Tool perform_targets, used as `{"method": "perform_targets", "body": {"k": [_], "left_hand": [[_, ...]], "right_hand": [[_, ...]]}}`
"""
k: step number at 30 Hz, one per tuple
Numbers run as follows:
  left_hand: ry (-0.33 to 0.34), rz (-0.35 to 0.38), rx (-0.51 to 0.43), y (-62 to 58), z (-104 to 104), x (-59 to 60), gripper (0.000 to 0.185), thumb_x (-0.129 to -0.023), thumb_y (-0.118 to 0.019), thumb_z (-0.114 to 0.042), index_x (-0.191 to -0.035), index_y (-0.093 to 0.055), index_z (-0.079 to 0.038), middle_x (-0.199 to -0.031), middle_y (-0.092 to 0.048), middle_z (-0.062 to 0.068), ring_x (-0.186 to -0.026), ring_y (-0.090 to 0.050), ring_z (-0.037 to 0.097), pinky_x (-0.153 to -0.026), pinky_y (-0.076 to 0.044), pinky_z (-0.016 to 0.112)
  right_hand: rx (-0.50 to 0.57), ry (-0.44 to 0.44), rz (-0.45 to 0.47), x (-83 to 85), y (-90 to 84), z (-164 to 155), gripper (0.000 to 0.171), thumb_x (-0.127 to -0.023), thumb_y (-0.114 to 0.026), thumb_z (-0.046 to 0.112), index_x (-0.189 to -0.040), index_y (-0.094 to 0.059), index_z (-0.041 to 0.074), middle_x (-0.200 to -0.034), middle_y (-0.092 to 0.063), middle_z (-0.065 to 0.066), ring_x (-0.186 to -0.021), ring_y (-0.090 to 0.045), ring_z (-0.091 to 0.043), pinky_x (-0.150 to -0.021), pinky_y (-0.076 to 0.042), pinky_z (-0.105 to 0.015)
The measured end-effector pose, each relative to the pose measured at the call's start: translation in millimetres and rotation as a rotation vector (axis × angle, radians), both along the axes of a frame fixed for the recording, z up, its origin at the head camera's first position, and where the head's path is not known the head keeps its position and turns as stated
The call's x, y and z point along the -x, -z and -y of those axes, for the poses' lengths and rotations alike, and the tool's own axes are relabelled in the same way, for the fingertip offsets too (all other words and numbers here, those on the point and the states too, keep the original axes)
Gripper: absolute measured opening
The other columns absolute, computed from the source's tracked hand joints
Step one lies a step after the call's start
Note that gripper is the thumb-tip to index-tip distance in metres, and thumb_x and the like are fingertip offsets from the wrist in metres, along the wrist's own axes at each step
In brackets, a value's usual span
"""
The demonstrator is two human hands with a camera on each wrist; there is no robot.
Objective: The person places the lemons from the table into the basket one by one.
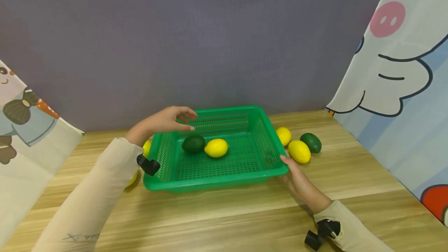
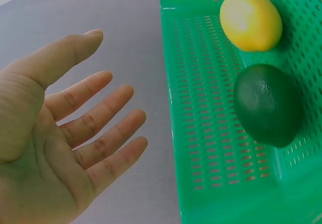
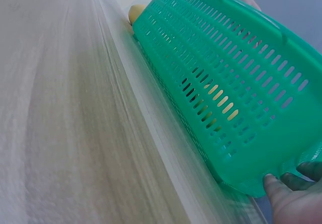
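Note:
A green plastic basket (image 1: pixel 217 183) with slotted walls holds a lemon (image 1: pixel 216 148) and a dark green avocado (image 1: pixel 193 144) side by side. My right hand (image 1: pixel 301 184) grips its front right corner, thumb on the rim and fingers underneath; the right wrist view shows those fingertips (image 3: pixel 274 183) against the outer wall. Over the basket's left end hovers my left hand (image 1: pixel 168 121), fingers spread and holding nothing. From the left wrist, the palm (image 2: pixel 55 168) is bare, and the avocado (image 2: pixel 268 105) and lemon (image 2: pixel 250 21) lie apart from it.
To the right of the basket, two lemons (image 1: pixel 299 151) and an avocado (image 1: pixel 310 143) lie on the wooden table (image 1: pixel 217 221). More yellow fruit (image 1: pixel 146 147) shows partly at the left, behind my forearm. A grey wall (image 1: pixel 224 42) stands behind; printed curtains (image 1: pixel 402 73) flank both sides.

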State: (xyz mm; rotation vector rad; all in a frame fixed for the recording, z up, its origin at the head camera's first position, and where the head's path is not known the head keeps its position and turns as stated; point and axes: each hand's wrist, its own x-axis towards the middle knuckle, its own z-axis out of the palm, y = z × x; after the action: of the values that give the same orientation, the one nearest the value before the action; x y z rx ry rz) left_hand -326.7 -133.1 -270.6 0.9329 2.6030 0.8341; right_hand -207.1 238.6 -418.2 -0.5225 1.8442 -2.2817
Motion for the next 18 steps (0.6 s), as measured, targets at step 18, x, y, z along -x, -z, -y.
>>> {"method": "perform_targets", "body": {"k": [18], "left_hand": [[-0.014, -0.008, -0.048, -8.1, 27.1, -17.8, 0.047, -0.090, -0.065, -0.027, -0.130, -0.052, -0.008, -0.130, -0.054, 0.010, -0.116, -0.052, 0.028, -0.096, -0.043, 0.045]], "right_hand": [[0.009, -0.002, -0.004, 0.8, 0.1, -0.4, 0.033, -0.104, -0.024, 0.026, -0.111, -0.054, 0.016, -0.100, -0.060, 0.010, -0.095, -0.054, -0.004, -0.088, -0.042, -0.020]]}}
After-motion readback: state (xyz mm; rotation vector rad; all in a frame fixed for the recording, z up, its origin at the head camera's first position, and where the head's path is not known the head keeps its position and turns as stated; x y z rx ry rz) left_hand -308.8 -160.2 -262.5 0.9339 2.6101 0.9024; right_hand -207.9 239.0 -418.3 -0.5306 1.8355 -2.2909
